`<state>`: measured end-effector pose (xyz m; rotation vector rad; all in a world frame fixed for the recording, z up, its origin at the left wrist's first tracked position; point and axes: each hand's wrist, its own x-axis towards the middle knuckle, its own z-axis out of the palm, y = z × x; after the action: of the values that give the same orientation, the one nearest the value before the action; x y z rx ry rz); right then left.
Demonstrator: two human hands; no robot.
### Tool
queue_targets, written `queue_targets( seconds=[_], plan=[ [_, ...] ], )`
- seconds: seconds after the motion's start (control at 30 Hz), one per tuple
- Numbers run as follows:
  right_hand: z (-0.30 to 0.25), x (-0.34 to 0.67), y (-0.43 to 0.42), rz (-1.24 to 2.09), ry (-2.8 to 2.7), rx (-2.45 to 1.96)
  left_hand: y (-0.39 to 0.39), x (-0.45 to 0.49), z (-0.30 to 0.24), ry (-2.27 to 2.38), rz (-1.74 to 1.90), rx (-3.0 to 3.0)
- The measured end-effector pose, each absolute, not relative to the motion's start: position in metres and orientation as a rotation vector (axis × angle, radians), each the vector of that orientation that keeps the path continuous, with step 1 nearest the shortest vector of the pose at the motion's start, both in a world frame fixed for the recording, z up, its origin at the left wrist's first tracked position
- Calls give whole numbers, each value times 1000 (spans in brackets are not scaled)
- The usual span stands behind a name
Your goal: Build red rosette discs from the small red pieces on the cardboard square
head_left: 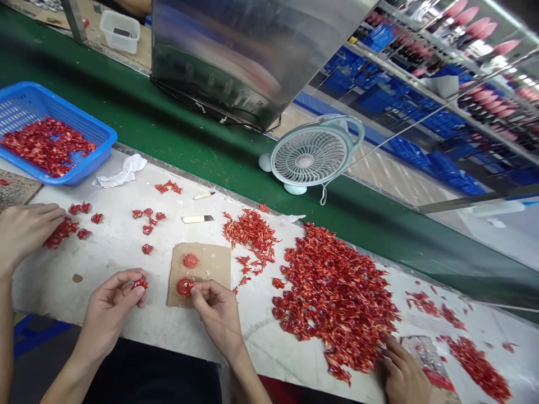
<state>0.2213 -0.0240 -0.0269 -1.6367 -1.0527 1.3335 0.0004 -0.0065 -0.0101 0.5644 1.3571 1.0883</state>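
My left hand (112,310) curls almost closed, its thumb and fingertips pinching a crimped red piece (139,283) up off the white bench (46,286), where I can turn it. My right hand (217,312) rests on a cardboard scrap (219,269), its fingers bunched against the edge of a glossy red disc (184,287); I cannot tell whether they grip or only press it. A second glossy disc (190,260) lies just beyond. The scrap sits between my hands, so both reach it easily. A large heap of red pieces (332,286) lies to my right, and a blue plastic basket (105,134) holds more at far left. A co-worker's hand (25,233) works near left, and another person's hand (402,373) rests near right.
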Motion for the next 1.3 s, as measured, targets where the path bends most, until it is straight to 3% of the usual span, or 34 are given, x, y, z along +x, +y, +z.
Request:
queue_targets(
  seconds=[0.6,1.3],
  plan=[
    [-1,221,-20,1739,-399,-1282,-20,30,-3,1174,952,635],
    [17,214,-33,1380,-893,-1421,-32,55,-6,1120,970,742]
  ],
)
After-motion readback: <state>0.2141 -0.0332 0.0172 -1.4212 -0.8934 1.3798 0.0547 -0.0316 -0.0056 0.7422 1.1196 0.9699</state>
